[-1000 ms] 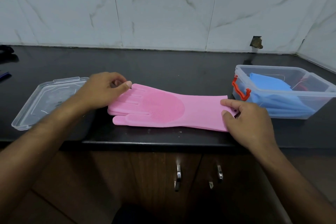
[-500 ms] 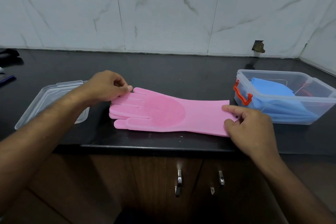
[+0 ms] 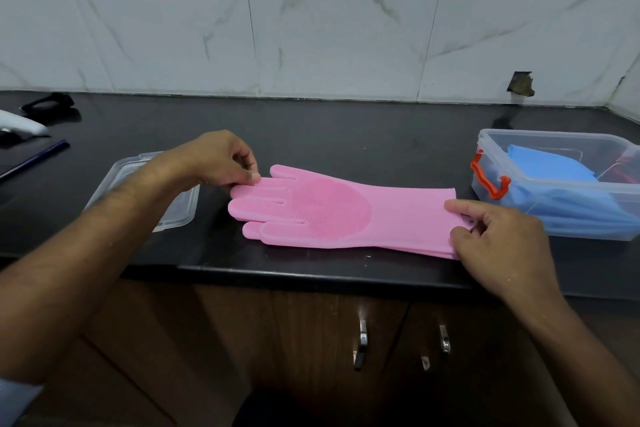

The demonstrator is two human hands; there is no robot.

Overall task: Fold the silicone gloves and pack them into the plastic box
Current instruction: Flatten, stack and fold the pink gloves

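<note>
A pink silicone glove (image 3: 332, 210) lies flat on the black counter (image 3: 346, 135), fingers to the left, cuff to the right; a second pink layer shows under its cuff edge. My left hand (image 3: 221, 159) pinches the fingertips of the glove. At the other end my right hand (image 3: 498, 236) grips the cuff. A clear plastic box (image 3: 519, 149) with an orange latch stands at the right, holding folded blue gloves (image 3: 554, 184).
The box's clear lid (image 3: 173, 208) lies on the counter at the left, partly under my left forearm. A white object (image 3: 20, 125) and a dark item (image 3: 48, 102) sit at the far left. The counter's front edge runs just below the glove, above cabinet doors with metal handles (image 3: 362, 343).
Both hands kept their hold on the glove's two ends. The left fingers shifted slightly on the fingertips, and the head camera view tilted, so the scene sits lower in the frame.
</note>
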